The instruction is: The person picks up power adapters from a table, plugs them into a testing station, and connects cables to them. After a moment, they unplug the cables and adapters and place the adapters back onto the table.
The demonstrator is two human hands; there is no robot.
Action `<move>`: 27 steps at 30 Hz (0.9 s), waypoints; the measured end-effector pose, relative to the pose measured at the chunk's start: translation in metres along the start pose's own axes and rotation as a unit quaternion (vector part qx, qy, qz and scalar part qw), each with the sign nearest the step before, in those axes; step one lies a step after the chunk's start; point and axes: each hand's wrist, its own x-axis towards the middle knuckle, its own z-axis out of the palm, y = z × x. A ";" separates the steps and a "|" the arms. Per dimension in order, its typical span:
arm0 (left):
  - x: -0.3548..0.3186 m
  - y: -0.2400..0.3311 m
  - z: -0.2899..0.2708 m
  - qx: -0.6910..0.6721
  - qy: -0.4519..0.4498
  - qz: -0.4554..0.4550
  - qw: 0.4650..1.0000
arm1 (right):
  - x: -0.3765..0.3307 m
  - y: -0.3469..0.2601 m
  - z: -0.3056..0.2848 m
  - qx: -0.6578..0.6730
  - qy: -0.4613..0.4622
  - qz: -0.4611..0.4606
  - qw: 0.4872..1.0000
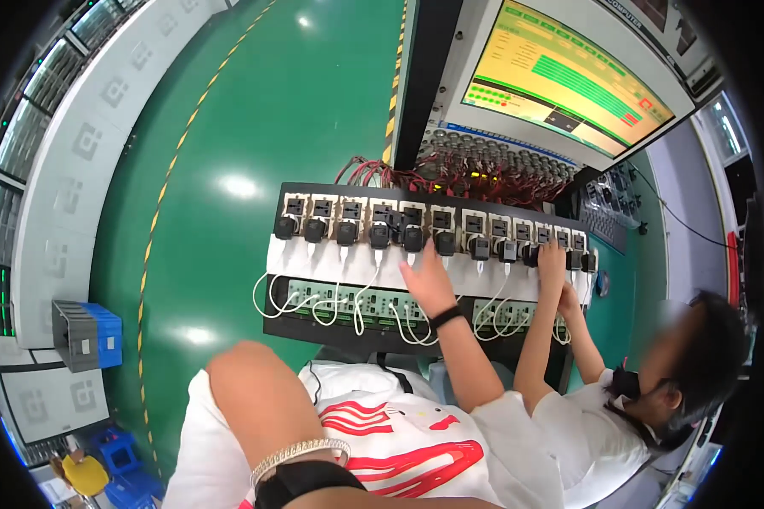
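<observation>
Head view: right hand (pixel 429 284), grip apart, touches white-faced panel (pixel 290 259) of black plugs (pixel 346 233); left hand unseen.

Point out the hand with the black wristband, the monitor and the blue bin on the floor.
right hand (pixel 427 284), head view, back of the hand.
monitor (pixel 569 81), head view, middle of the lit screen.
blue bin (pixel 104 334), head view, its blue side.

In front of me stands a black test rack (pixel 293 188) with a row of wall sockets (pixel 424 219) across its top, each with a black plug (pixel 379 235) pushed in. Below them runs a white strip (pixel 331 267), and white cables (pixel 314 305) loop down to green connector blocks (pixel 348 299). The rack stands on a green floor (pixel 297 102).
</observation>
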 end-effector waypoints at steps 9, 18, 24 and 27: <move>-0.033 -0.011 0.024 0.047 -0.024 0.030 0.998 | 0.037 -0.015 0.042 0.026 0.047 0.175 0.983; -0.058 -0.010 0.034 -0.092 -0.002 0.032 0.995 | -0.025 -0.016 -0.004 0.172 0.114 0.059 0.977; -0.101 -0.005 0.023 0.420 -0.212 -0.028 0.882 | -0.098 -0.007 -0.038 0.254 0.015 0.129 0.959; -0.129 0.005 0.017 0.592 -0.121 -0.130 0.786 | -0.122 -0.021 -0.058 0.421 -0.155 0.189 0.874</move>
